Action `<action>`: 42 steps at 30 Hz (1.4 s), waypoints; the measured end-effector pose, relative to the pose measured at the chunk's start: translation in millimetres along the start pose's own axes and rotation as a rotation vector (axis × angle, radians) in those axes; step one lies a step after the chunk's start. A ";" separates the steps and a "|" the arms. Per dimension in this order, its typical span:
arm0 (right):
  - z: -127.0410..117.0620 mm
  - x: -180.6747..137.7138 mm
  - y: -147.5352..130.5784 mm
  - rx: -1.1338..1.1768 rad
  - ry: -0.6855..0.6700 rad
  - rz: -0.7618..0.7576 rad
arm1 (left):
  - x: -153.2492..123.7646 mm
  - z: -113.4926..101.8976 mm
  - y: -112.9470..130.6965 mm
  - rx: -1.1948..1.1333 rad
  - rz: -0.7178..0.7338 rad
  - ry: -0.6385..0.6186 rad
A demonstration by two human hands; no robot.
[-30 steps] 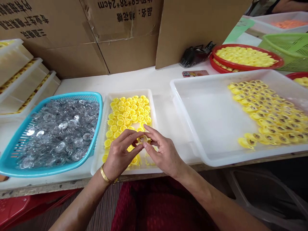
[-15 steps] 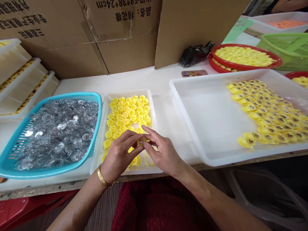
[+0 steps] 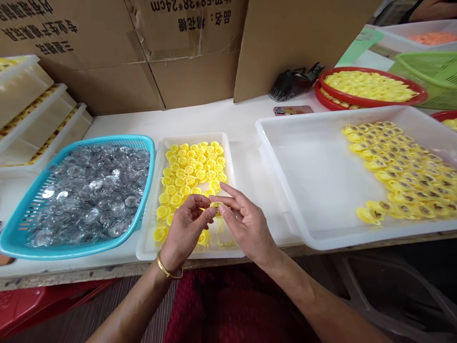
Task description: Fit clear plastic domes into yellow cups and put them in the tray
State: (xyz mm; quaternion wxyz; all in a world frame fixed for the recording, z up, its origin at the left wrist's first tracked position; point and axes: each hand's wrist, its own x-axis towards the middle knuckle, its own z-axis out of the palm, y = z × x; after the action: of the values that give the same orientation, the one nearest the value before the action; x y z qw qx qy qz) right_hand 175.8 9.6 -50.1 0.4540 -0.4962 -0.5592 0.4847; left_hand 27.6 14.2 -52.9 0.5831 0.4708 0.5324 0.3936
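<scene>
Between my two hands is a small round yellow plastic cup (image 3: 216, 207) with a printed disc in its face. Thumb and fingers of my right hand (image 3: 248, 224) pinch its right side, the index finger stretched out past it. My left hand (image 3: 189, 221), with a gold bangle at the wrist, presses thumb and fingertips at the cup's left edge. Both hands are over a white tray (image 3: 150, 247) holding rows of yellow cups (image 3: 191, 169). To the left, a blue basket (image 3: 152, 162) is heaped with clear round discs (image 3: 96, 195).
A large white tray (image 3: 285, 190) at right holds rows of yellow pieces with dark centres (image 3: 403, 176). Behind are red trays (image 3: 421, 97), a green basket (image 3: 424, 71), a phone (image 3: 293, 110) and a black tool (image 3: 294, 85). Cardboard (image 3: 196, 85) walls the back; stacked tubs (image 3: 53, 114) stand left.
My left hand has rolled, its thumb now showing against the cup's left edge. The cup has shifted slightly right and its printed face tilts up. The whole view has moved a little.
</scene>
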 end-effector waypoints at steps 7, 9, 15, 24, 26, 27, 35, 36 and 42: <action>6.2 -7.8 3.2 -0.106 -0.008 -0.074 | 0.9 0.7 4.3 -0.034 -0.061 -0.022; 7.4 -8.6 5.1 -0.098 -0.002 -0.080 | 0.6 1.5 3.7 -0.014 -0.035 0.005; 6.2 -1.7 8.9 0.041 -0.007 0.018 | 3.1 3.5 4.8 0.023 -0.038 0.090; 0.7 0.1 2.0 0.156 -0.001 0.151 | 12.3 -5.6 3.8 -0.364 -0.284 0.023; 1.1 0.3 2.4 0.165 0.002 0.131 | 13.3 -6.8 3.4 -0.436 -0.326 0.019; 1.2 0.6 2.7 0.164 0.004 0.121 | 13.8 -7.3 3.4 -0.461 -0.338 0.016; 0.2 1.5 0.4 0.162 0.002 0.111 | 16.3 -8.5 5.5 -0.493 -0.356 -0.019; 0.1 1.4 0.5 0.158 0.002 0.115 | 15.8 -7.5 5.7 -0.476 -0.339 -0.013; -2.4 1.2 8.0 0.095 -0.047 0.183 | 10.3 4.0 3.2 -0.198 -0.168 0.064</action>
State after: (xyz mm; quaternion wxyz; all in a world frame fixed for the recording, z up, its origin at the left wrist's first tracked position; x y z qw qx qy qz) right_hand 179.0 11.3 -57.7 0.4177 -0.5116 -0.4984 0.5616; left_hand 33.0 24.4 -52.4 0.6403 0.3519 0.5468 0.4089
